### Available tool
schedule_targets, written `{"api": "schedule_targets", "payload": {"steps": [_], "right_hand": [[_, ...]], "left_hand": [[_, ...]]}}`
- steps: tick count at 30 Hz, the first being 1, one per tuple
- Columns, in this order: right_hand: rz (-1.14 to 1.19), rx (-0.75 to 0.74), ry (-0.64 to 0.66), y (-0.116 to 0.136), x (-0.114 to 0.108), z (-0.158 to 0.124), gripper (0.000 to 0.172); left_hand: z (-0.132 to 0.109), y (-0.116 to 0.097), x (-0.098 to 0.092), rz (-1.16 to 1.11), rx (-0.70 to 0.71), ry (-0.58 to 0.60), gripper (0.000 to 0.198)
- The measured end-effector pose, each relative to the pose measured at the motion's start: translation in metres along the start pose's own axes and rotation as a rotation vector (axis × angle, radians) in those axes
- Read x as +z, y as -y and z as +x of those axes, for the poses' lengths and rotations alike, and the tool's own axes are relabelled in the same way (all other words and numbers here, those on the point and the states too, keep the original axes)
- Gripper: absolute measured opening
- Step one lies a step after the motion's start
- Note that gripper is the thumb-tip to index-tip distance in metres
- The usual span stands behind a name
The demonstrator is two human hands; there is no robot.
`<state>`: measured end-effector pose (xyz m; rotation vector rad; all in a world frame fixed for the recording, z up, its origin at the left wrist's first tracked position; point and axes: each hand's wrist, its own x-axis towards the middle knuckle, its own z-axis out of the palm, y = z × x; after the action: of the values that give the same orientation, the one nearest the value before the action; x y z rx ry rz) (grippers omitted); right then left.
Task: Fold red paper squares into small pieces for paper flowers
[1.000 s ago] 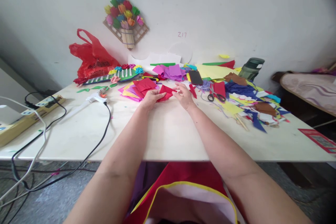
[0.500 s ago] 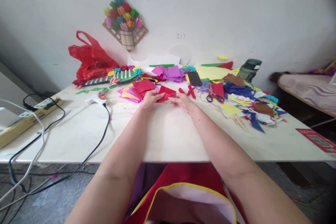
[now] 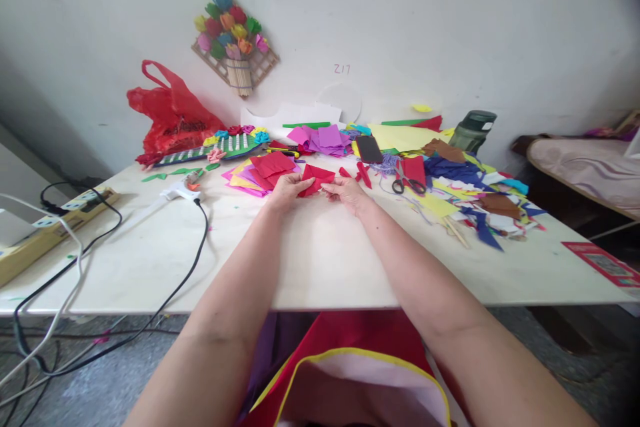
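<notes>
A small red piece of crepe paper (image 3: 319, 178) is held between my two hands over the middle of the table. My left hand (image 3: 289, 191) pinches its left side, thumb on top. With thumb and fingers, my right hand (image 3: 347, 193) grips its right lower edge. Just left of my left hand lies a stack of red, yellow and pink paper sheets (image 3: 255, 177). Beyond my right hand are narrow rolled red pieces (image 3: 364, 175) and a pair of scissors (image 3: 407, 183) with black handles.
A white glue gun (image 3: 183, 191) with a black cord lies left, near a power strip (image 3: 55, 227). A red plastic bag (image 3: 173, 117), a phone (image 3: 369, 149) and a green bottle (image 3: 474, 132) stand or lie behind. Colored scraps (image 3: 493, 203) cover the right side.
The hands and the red paper stay almost in place. The whole view has shifted very slightly.
</notes>
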<state>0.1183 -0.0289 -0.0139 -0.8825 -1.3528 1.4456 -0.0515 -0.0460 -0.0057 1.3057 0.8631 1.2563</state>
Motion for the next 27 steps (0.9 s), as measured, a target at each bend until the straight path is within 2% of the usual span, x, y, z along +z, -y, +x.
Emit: {"api": "schedule_targets", "payload": {"steps": [11,23,27], "right_hand": [[-0.012,0.008,-0.046,0.0011,0.0026,-0.0013,0.03],[-0.057,0.001,-0.099,-0.0008,0.0035,0.0002,0.028],[-0.032,0.01,-0.058,0.0017,0.0033,-0.002,0.029]], "left_hand": [[0.0007,0.003,0.0003,-0.021,-0.043,0.076,0.037],[-0.0027,-0.003,0.0048,0.024,-0.037,0.068,0.034],[-0.0021,-0.0035,0.004,0.034,-0.024,0.064,0.03]]}}
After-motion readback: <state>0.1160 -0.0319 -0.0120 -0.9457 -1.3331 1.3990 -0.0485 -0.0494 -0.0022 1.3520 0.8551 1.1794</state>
